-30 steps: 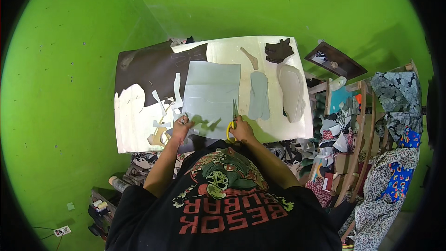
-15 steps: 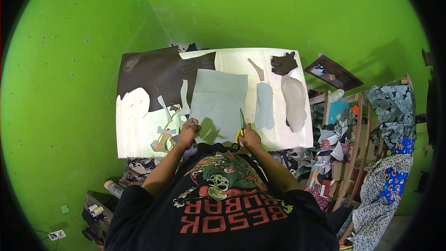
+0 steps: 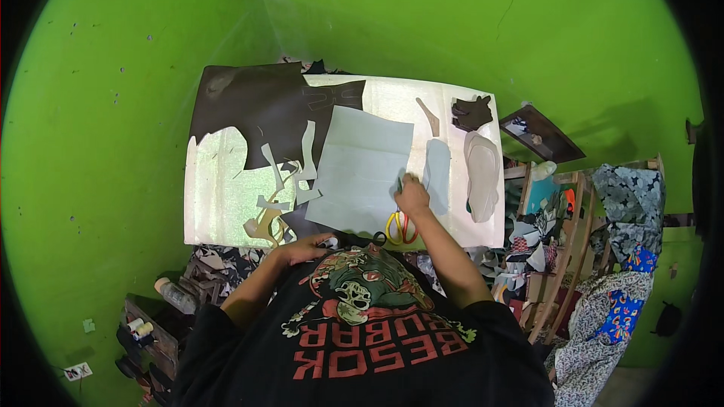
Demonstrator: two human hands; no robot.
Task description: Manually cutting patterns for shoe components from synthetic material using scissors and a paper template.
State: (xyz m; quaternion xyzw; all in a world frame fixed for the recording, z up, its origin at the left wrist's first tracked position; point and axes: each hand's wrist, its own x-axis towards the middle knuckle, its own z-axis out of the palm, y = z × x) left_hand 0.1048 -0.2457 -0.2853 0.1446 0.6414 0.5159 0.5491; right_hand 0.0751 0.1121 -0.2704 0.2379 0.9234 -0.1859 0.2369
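Note:
My right hand [image 3: 412, 197] is closed around the blade part of a pair of scissors [image 3: 392, 229] above a light grey sheet [image 3: 362, 158]. The yellow and red handle loops stick out toward me. At the near table edge, my left hand [image 3: 303, 249] is closed, with a small pale thing at its fingertips that I cannot make out. A dark brown hide [image 3: 256, 109] lies left of the sheet and partly under it. Right of the sheet are a long grey cut piece [image 3: 437, 173] and a beige shoe-shaped form [image 3: 481, 175].
Pale cut strips [image 3: 308, 151] and tan offcuts [image 3: 264, 226] lie on the white table [image 3: 204, 211]. A dark scrap [image 3: 471, 113] sits at its far right corner. Wooden shelving [image 3: 579, 234] crammed with scraps and patterned cloth [image 3: 624, 203] stands to the right. Green walls [image 3: 407, 15] rise behind.
My right hand has moved forward from the scissors' handles to their blades. My left hand has dropped back from the sheet's lower left to the near table edge. The view has shifted slightly.

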